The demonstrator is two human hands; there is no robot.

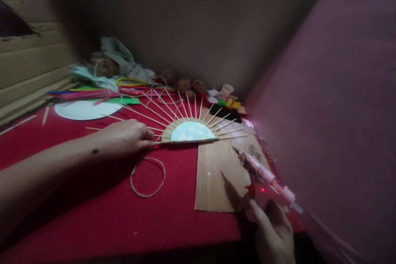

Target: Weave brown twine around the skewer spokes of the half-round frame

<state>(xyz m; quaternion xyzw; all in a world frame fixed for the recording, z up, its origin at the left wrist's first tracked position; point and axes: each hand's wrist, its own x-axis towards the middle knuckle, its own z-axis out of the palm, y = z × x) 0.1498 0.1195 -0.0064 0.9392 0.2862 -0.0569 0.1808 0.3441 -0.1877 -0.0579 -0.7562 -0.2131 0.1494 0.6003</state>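
A half-round piece with a pale floral centre (192,132), a woven twine band and thin sticks fanning out lies at mid table. My left hand (133,138) pinches its left corner, where sticks and twine meet. From there a loop of twine (147,196) hangs onto the red cloth. My right hand (274,227) is wrapped round a pink glue gun (262,173), whose metal nozzle points up and left over a wooden board (213,181). The gun's red light is lit. The right end of the half-round piece rests over the board's top edge.
A white disc (88,110) lies at the left on red cloth (182,231). Behind are scissors (131,83), twine balls (184,84), grey fabric (119,55) and coloured scraps (230,103). Cardboard (31,57) stands at the left, a pink wall (334,111) at the right.
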